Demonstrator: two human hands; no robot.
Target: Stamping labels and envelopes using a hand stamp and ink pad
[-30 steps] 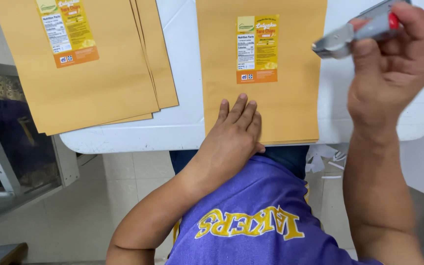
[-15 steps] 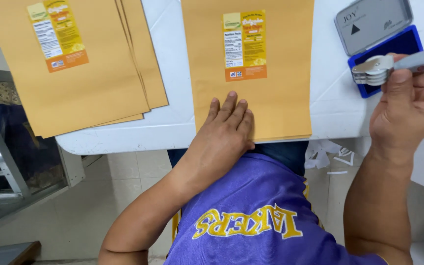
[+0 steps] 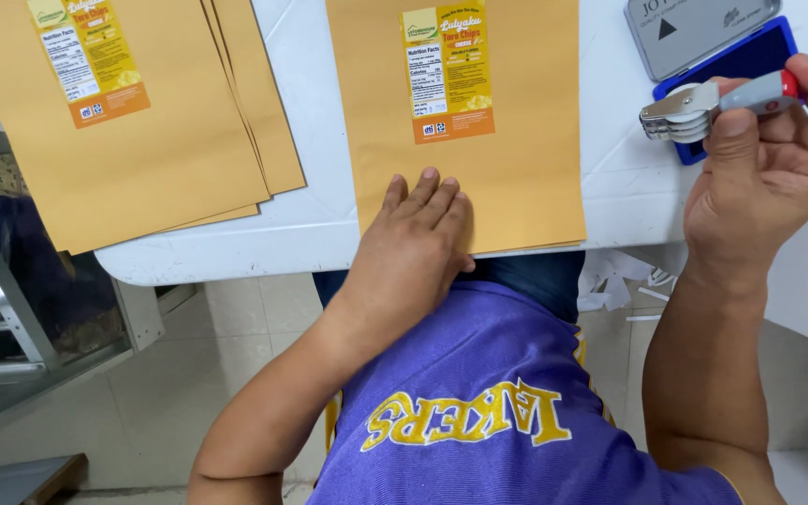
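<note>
head view: tan labelled pouch [image 3: 516, 140]

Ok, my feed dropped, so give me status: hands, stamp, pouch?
Left hand flat on kraft pouch. Right hand grips roller stamp, wheel over open blue ink pad. Pouch stack left, apart; nothing blocking.

Tan-yellow envelopes [image 3: 516, 140] with orange-and-yellow labels [image 3: 448, 73] lie on a white tabletop [image 3: 315, 215], beside a blue ink pad [image 3: 750, 61] with grey lid and a grey, red-tipped stamp [image 3: 717, 103]
</note>
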